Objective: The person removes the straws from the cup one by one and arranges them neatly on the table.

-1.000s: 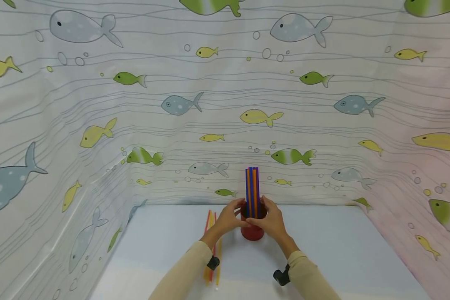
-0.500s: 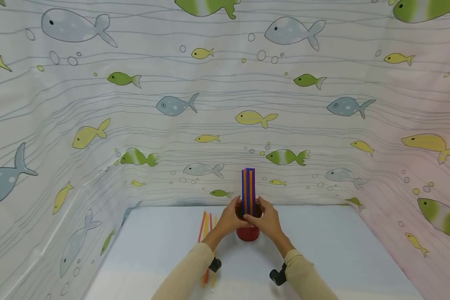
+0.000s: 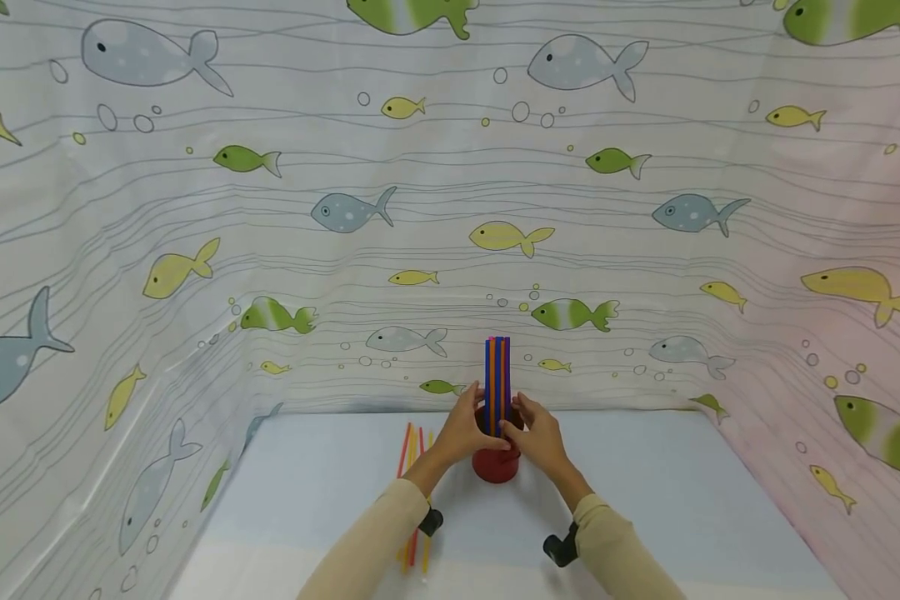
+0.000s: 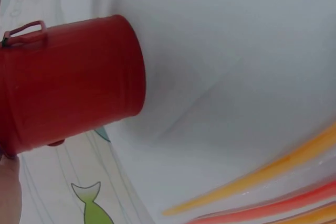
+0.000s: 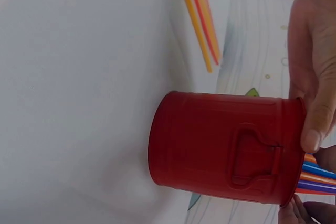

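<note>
A red metal bucket point(image 3: 495, 467) with side handles stands on the white table, and a bundle of blue, orange and purple drinking straws point(image 3: 497, 383) rises upright out of it. My left hand point(image 3: 459, 432) holds the bucket's rim from the left; in the right wrist view its thumb point(image 5: 313, 139) lies against that rim. From the right, my right hand point(image 3: 542, 435) closes around the straws at the rim, its thumb in front of them and its fingertips at their far side. The straws' lower ends are hidden inside the bucket point(image 5: 220, 148).
Several loose orange, yellow and red straws point(image 3: 412, 450) lie on the table point(image 3: 645, 492) to the bucket's left, partly under my left forearm. A fish-patterned curtain point(image 3: 607, 250) surrounds the table's back and sides. A small black camera point(image 3: 561, 547) is strapped to my right wrist.
Both hands stay at the bucket's rim. My right thumb has shifted slightly up and to the right, onto the straws' front. The whole view has shifted a little.
</note>
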`<move>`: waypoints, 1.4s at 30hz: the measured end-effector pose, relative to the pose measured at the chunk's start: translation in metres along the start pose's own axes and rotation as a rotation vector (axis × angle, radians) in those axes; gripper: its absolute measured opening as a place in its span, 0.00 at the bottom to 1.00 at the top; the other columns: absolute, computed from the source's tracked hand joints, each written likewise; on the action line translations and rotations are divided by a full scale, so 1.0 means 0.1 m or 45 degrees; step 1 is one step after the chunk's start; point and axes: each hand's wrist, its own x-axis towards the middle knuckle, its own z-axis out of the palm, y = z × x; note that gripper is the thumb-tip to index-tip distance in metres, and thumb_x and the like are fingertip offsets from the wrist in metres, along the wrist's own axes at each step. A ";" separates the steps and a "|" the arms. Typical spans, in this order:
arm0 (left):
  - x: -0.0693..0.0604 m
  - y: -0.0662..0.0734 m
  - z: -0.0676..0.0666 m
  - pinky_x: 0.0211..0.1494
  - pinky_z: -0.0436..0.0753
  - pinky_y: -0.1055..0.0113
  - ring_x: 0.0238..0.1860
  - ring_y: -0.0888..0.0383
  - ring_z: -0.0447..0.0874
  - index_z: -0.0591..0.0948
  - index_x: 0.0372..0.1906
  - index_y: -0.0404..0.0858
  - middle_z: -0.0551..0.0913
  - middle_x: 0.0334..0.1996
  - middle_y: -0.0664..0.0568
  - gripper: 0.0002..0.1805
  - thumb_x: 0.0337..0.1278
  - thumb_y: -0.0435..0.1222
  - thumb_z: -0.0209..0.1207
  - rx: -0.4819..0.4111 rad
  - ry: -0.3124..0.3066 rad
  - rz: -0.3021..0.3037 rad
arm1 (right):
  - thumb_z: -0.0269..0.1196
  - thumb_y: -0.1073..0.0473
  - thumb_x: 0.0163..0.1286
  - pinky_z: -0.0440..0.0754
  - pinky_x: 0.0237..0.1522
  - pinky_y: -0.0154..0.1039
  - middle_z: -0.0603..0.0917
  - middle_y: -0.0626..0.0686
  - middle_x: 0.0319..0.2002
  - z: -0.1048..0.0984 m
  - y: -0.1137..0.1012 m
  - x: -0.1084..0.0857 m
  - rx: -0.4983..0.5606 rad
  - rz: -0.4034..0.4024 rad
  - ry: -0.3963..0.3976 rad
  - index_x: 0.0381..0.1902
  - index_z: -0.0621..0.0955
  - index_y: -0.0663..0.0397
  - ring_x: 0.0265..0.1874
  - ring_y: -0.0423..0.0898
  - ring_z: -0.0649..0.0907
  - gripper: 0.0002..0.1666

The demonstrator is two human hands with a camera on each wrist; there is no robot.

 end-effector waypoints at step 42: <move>0.00 -0.07 0.01 0.68 0.69 0.54 0.67 0.48 0.68 0.49 0.77 0.34 0.68 0.68 0.43 0.67 0.33 0.47 0.80 0.003 -0.030 -0.104 | 0.66 0.61 0.66 0.82 0.51 0.50 0.87 0.57 0.45 -0.23 0.15 0.56 0.149 0.239 -0.106 0.51 0.84 0.61 0.44 0.51 0.86 0.16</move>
